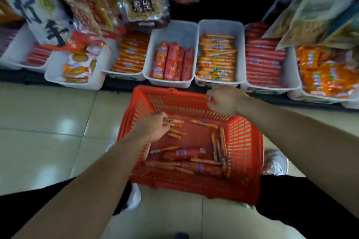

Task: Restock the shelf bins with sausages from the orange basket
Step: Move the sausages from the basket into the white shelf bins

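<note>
While L grip (153, 126) clutches thin sausages (175, 121) in 1 orange basket (243, 141), R grip (225, 101) unclear; 7 bins (174, 32).

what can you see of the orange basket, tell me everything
The orange basket looks like moulded plastic, with slotted walls and a solid bottom. It stands upright on the tiled floor before the white bins. Thin and thick sausages lie scattered inside. The left hand grips thin ones in it; the right hand curls at its far rim, contact unclear.
</note>
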The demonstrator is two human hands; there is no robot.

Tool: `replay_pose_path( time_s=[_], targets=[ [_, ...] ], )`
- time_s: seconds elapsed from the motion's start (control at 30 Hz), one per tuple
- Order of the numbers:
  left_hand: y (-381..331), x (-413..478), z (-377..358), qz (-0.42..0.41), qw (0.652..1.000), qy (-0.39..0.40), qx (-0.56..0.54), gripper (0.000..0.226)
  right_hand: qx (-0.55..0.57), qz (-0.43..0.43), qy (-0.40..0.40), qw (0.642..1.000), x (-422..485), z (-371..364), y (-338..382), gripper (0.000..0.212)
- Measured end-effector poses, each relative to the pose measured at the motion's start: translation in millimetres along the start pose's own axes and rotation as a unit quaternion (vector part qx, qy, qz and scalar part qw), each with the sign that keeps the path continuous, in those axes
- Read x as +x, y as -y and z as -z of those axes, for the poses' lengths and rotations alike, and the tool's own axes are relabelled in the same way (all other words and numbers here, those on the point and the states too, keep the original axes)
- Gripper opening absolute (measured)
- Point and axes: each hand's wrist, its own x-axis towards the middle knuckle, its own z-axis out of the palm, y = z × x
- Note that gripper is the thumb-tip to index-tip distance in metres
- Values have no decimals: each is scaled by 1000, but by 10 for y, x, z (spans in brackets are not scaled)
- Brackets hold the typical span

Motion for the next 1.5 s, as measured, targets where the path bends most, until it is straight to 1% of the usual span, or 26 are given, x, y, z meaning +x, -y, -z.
replay_pose_path(
  time_s=[0.07, 0.13, 0.27, 0.37, 0.47, 0.6, 0.67, 0.73, 0.8, 0.87, 0.93, 1.0, 1.1, 1.17, 1.23, 1.3, 1.4, 1.5],
  targets=[
    [145, -21, -282, 17, 998, 55, 11, 49, 37, 4, 49, 998, 29, -424, 159, 36],
    [236, -3, -520, 20, 994, 102, 39, 59, 62, -1, 103, 993, 50, -855, 272, 41],
    [308, 120, -826, 0, 988, 150, 37, 76, 74, -34, 181, 980, 82, -1632, 369, 61],
    [330, 272, -1016, 3, 982, 179, 59, 65, 94, -27, 204, 974, 110, -2062, 407, 70],
    [326, 374, -1134, 6, 978, 200, 59, 67, 79, -20, 191, 978, 193, -2264, 445, 65],
    [369, 426, -1234, 7, 975, 215, 52, 62, 64, -15, 211, 975, 300, -2426, 513, 71],
    [406, 414, -1236, 17, 977, 207, 43, 60, 70, -22, 225, 971, 361, -2417, 513, 74],
    [422, 405, -1218, 17, 982, 184, 34, 55, 73, -26, 236, 969, 414, -2342, 487, 79],
    [412, 405, -1193, 16, 985, 167, 27, 52, 72, -29, 248, 966, 412, -2230, 426, 79],
    [387, 408, -1166, 18, 987, 160, 15, 54, 66, -54, 241, 967, 332, -2129, 334, 73],
    [310, 373, -1156, 11, 988, 156, 12, 59, 53, -93, 204, 973, 188, -2048, 232, 70],
    [177, 346, -1197, -6, 986, 165, 29, 60, 50, -152, 155, 975, 31, -1991, 134, 66],
    [-50, 353, -1319, -41, 970, 230, 74, 52, 73, -217, 101, 968, -135, -2001, 1, 63],
    [-157, 375, -1414, -76, 954, 279, 82, 55, 90, -247, 94, 960, -187, -2043, -57, 66],
    [-231, 395, -1512, -101, 940, 310, 102, 67, 88, -253, 105, 958, -198, -2080, -64, 69],
    [-277, 422, -1580, -117, 932, 318, 129, 74, 90, -241, 117, 959, -184, -2115, -45, 66],
    [-300, 474, -1624, -106, 932, 324, 121, 73, 117, -232, 123, 958, -158, -2177, -40, 63],
    [-307, 495, -1666, -90, 933, 331, 110, 74, 133, -233, 125, 955, -139, -2191, -55, 65]
  ],
)
